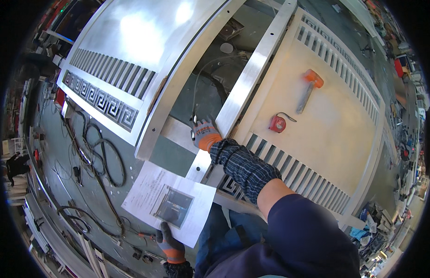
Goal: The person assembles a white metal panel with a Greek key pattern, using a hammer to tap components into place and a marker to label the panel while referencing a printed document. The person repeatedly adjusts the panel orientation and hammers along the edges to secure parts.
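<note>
My left hand (pixel 171 245), in a grey and orange work glove, grips the lower edge of a white paper sheet (pixel 138 198). The sheet bears writing and a dark printed picture. In a matching glove, my right hand (pixel 205 133) rests at a bare metal crossbar (pixel 178 133) beside a long metal bar (pixel 249 73). A slim pen-like tool (pixel 195 119) pokes out between its fingers, partly hidden by the glove. On the right-hand metal panel (pixel 333 139) lie a mallet (pixel 309 87) with an orange head and a red tape measure (pixel 277 123).
A second metal panel (pixel 107 38) with slats and a Greek-key border stands at left. Hoses and cables (pixel 103 149) coil across the grey floor (pixel 55 139). Long metal profiles (pixel 44 226) lie at lower left. A person (pixel 17 166) is at the far left. Scrap and bags (pixel 369 222) lie at lower right.
</note>
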Motion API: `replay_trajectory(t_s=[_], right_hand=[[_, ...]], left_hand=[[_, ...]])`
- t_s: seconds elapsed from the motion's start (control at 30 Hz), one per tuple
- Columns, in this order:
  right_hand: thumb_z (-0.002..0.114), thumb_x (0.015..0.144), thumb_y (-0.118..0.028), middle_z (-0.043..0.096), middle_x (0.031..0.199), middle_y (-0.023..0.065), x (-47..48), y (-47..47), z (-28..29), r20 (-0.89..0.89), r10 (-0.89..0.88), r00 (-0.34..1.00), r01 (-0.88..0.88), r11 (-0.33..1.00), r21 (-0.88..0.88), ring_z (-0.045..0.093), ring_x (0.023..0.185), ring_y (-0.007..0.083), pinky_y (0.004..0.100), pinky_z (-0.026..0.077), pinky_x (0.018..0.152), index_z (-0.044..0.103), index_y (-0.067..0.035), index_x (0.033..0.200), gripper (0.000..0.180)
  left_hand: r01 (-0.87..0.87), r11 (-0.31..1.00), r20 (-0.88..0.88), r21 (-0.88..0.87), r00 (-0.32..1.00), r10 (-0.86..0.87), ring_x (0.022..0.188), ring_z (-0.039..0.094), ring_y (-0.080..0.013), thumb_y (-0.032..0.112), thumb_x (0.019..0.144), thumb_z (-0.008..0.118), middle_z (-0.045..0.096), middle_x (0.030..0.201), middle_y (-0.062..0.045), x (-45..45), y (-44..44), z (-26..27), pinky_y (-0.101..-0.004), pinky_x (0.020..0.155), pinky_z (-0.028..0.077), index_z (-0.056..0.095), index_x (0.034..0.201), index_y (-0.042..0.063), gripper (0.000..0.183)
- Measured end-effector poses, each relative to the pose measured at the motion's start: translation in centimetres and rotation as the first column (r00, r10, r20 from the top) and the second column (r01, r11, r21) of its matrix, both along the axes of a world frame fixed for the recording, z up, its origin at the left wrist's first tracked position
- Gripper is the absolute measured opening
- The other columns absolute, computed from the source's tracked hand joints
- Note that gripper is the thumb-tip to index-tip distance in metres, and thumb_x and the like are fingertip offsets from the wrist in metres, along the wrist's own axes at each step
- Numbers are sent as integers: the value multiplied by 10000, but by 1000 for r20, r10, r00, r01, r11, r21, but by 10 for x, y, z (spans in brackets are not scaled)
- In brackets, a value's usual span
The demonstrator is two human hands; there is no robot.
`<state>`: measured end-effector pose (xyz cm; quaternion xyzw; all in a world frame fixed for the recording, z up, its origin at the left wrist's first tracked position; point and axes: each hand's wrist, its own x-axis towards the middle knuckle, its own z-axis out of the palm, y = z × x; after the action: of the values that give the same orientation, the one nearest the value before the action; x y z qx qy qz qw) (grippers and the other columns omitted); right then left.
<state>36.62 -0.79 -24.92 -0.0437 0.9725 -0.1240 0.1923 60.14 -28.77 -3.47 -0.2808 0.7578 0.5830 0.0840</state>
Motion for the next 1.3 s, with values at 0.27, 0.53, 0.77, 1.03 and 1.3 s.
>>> replay_trajectory(t_s=[0.27, 0.53, 0.77, 1.03, 1.3], right_hand=[[490, 972, -277, 606, 1352, 199, -16, -6, -21, 112, -162, 980, 172, 982, -78, 556, 1255, 369, 498, 406, 1078, 570, -47, 1342, 444], [687, 955, -419, 699, 773, 48, -8, 90, -2, 364, -639, 678, 624, 238, -744, 614, 728, 134, 324, 516, 699, 738, -45, 925, 378], [648, 976, -156, 716, 829, 71, -59, 204, 48, 341, -500, 796, 566, 415, -713, 668, 733, 140, 271, 535, 682, 702, -36, 1071, 162], [692, 921, -131, 728, 883, 70, -64, 221, 28, 343, -489, 802, 584, 524, -620, 684, 784, 151, 305, 548, 687, 680, -55, 1047, 147], [692, 922, -141, 729, 932, 75, -61, 222, 35, 228, -306, 924, 381, 767, -516, 707, 845, 179, 323, 558, 743, 679, -64, 1062, 160]], left_hand=[[89, 996, -125, -16, 988, -90, 959, 621, -193, 274, 1058, 496, 679, 1130, -152, -44, 22, -42, -339, 810, 514, 610, 1228, -69, 399], [-45, 925, 56, 376, 998, 25, 984, 621, -181, 284, 1024, 593, 665, 1172, -129, -83, 42, -153, -321, 818, 522, 570, 1318, -51, 446], [-169, 902, 194, 397, 976, 98, 970, 628, -146, 231, 1012, 636, 704, 1127, -80, -87, 81, -210, -323, 835, 529, 643, 1263, -12, 349], [-156, 961, 242, 226, 965, 100, 945, 632, -150, 270, 1021, 615, 711, 1086, -89, -98, 86, -202, -330, 805, 531, 658, 1230, -4, 347], [-161, 972, 163, 169, 977, 134, 936, 632, -142, 245, 1013, 633, 714, 1067, -82, -96, 93, -199, -312, 814, 524, 658, 1229, -23, 345]])
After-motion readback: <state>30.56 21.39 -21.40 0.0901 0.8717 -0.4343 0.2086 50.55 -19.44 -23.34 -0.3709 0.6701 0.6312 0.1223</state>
